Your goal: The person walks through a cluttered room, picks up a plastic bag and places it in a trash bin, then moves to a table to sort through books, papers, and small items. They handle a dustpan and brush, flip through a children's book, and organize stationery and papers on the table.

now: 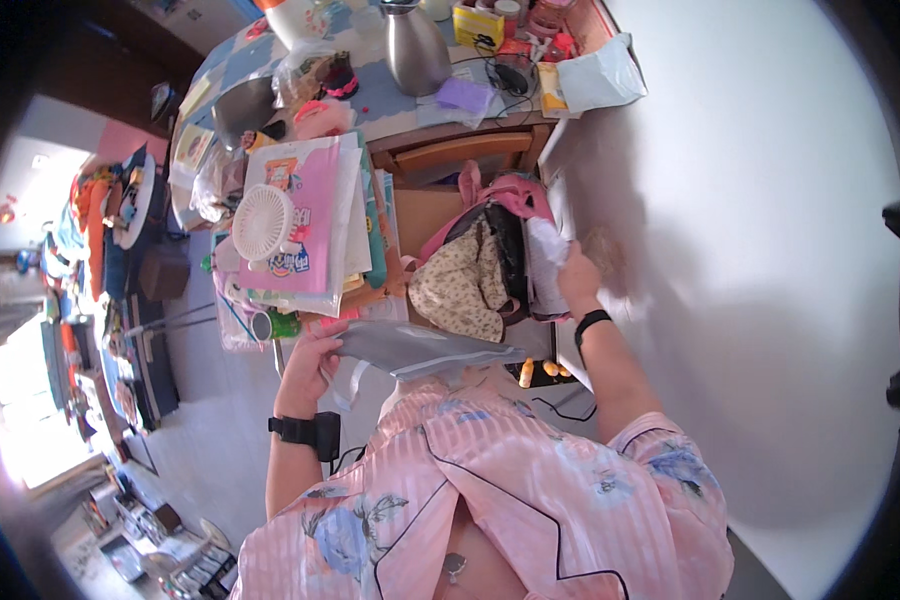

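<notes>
My left hand (313,366) grips one end of a grey zip pouch (412,345) with a pale edge, held in front of my chest. At the wall side, my right hand (579,277) is on a white paper or plastic piece (549,244) at the side of an open pink backpack (517,193). Whether its fingers are closed on that piece cannot be made out. Out of the backpack's dark opening bulges a cream cloth with a small floral print (457,289). The bag rests on a wooden chair (465,154).
Left of the backpack is a stack of papers and a pink folder (319,225) with a white handheld fan (262,221) on top. A green can (274,325) lies near its front. Beyond, a steel jug (416,52) stands on the cluttered table. A white wall (757,225) borders the right.
</notes>
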A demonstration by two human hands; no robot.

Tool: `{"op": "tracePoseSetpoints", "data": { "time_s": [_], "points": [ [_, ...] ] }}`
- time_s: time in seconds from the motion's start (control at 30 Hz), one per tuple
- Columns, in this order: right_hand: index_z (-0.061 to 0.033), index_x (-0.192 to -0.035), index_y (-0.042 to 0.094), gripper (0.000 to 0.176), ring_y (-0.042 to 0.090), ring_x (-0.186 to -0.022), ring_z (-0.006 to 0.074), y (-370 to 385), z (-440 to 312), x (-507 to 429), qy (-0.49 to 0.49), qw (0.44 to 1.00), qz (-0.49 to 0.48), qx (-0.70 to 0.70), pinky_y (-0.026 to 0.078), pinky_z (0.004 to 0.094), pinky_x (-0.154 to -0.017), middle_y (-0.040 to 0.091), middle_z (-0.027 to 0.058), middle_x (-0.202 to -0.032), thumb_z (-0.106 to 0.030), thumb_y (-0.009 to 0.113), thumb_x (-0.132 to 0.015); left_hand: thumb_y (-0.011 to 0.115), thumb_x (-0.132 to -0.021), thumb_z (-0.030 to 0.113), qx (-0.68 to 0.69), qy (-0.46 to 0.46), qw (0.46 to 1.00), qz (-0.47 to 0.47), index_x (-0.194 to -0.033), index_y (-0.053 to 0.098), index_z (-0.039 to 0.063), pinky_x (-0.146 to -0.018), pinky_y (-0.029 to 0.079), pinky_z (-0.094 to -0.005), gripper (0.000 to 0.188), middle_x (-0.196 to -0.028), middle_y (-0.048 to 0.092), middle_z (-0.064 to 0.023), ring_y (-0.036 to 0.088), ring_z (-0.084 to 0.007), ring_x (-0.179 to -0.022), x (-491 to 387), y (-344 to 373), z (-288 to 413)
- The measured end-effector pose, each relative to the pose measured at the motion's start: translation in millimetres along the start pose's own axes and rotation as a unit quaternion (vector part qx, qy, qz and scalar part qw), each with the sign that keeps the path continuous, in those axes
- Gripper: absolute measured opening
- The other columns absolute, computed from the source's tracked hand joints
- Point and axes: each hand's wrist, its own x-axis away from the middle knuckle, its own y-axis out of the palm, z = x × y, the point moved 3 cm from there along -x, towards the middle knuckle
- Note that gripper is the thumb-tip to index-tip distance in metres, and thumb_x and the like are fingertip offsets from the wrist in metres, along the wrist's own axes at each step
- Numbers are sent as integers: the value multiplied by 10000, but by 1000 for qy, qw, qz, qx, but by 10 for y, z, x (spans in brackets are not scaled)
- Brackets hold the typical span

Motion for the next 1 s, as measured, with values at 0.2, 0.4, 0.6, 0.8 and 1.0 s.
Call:
{"op": "tracePoseSetpoints", "data": {
  "time_s": [0.2, 0.4, 0.6, 0.8, 1.0],
  "points": [
    [-29, -1117, 538, 344, 596, -1030, 452, -465, 678, -581, 149, 986, 26, -71, 462, 514, -900, 638, 274, -1052, -126, 570, -789, 522, -866, -49, 33, 21, 999, 38, -1164, 605, -27, -443, 474, -110, 311, -815, 626, -8, 541, -22, -501, 240, 150, -116],
    [5, -1128, 532, 352, 572, -1089, 448, -430, 891, -897, 199, 976, 30, -81, 442, 486, -958, 617, 269, -1128, -101, 546, -793, 521, -876, -53, 66, 29, 996, 51, -1191, 592, -22, -450, 484, -119, 324, -833, 641, -23, 562, -27, -509, 309, 207, -225],
    [4, -1182, 452, 375, 588, -1065, 449, -288, 924, -990, 179, 981, 18, -68, 464, 488, -933, 612, 291, -1107, -98, 538, -831, 517, -884, -61, 78, 40, 996, 4, -1210, 569, -36, -507, 508, -137, 331, -934, 644, -58, 615, -65, -621, 289, 318, -309],
    [0, -1258, 373, 551, 584, -1038, 460, -184, 891, -923, 163, 984, 28, -71, 467, 501, -919, 599, 295, -1100, -177, 647, -814, 503, -894, -54, 59, 35, 998, -15, -1234, 551, -32, -516, 511, -136, 344, -944, 643, -62, 631, -73, -640, 253, 457, -311],
    [-4, -1407, 269, 902, 456, -1203, 440, -186, 767, -740, 146, 981, 105, -73, 369, 508, -1029, 466, 283, -1298, -242, 783, -705, 478, -897, -62, 55, 23, 998, 11, -1236, 570, -12, -491, 497, -128, 354, -879, 653, -36, 599, -49, -559, 271, 477, -313]
  ]
}}
